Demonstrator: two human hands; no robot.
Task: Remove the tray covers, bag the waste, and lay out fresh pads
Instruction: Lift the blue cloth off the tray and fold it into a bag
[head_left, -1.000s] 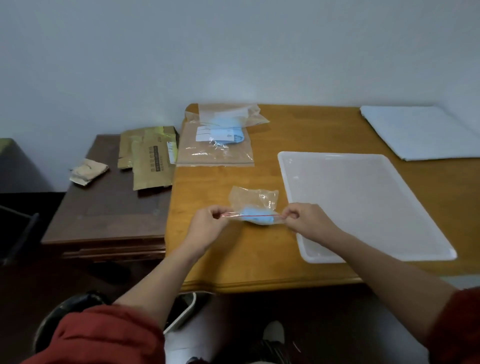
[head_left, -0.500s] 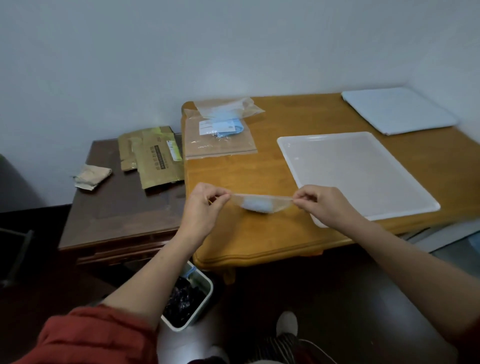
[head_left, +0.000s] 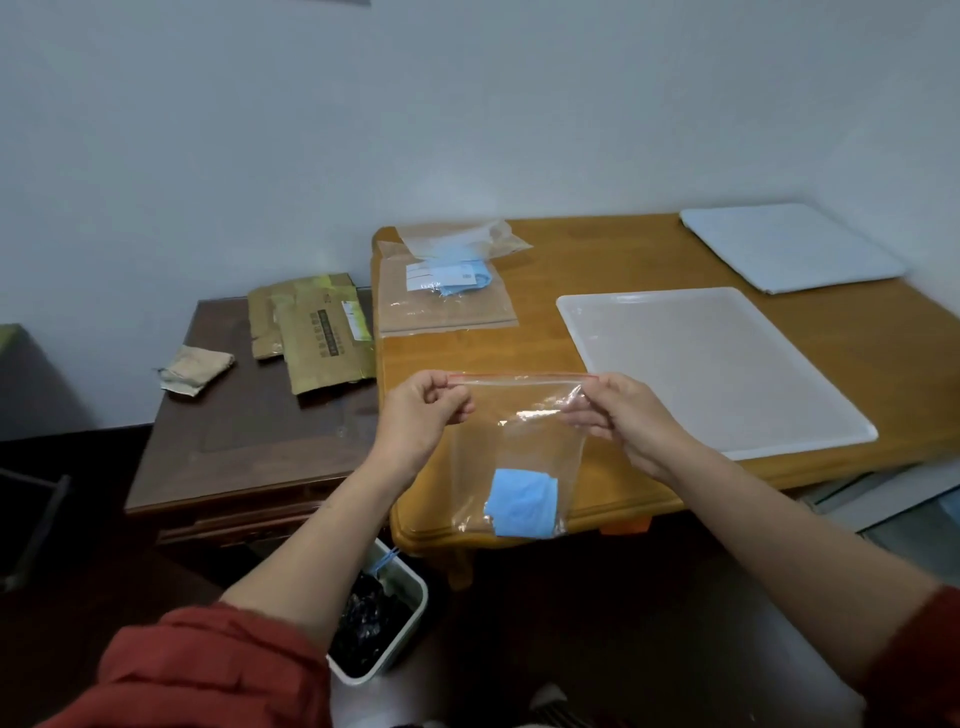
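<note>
Thumbs and curled fingers of the left hand (head_left: 422, 410) and right hand (head_left: 631, 423) are pinching the top corners of the clear zip bag (head_left: 519, 441), its red seal (head_left: 519, 378) running level between them, the blue wad (head_left: 522, 503) hanging straight below, the left hand being nearer the floor bin (head_left: 411, 590)

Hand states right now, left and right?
Left hand: pinches the top left corner of the zip bag.
Right hand: pinches the bag near its top right corner.
</note>
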